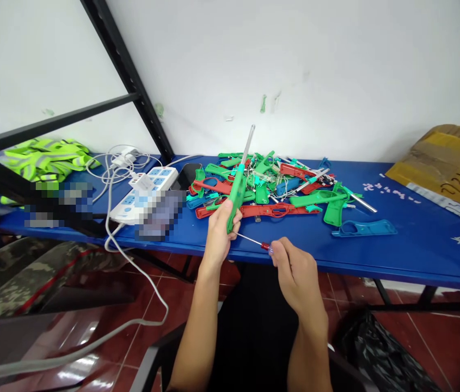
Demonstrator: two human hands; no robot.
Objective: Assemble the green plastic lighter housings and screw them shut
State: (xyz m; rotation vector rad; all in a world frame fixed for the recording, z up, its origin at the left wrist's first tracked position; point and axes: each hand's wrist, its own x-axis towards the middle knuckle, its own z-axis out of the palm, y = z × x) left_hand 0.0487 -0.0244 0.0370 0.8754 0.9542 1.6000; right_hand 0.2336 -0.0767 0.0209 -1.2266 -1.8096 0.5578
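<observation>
My left hand [220,231] is closed around a green plastic lighter-gun [238,185], held upright with its metal tube pointing up and away. My right hand [293,272] pinches the red handle of a thin screwdriver [254,242]. The screwdriver's tip points left at the base of the green lighter-gun, close to my left fingers. Both hands are at the near edge of the blue table [417,245]. Just beyond them lies a pile of green, red and blue lighter-gun shells and metal tubes [278,188].
A white power strip [148,188] with plugs and white cables sits at the left. Yellow reflective vests [48,158] lie at the far left behind a black metal frame [132,81]. A cardboard box [446,169] stands at the right. A black bag [380,354] rests on the red tile floor.
</observation>
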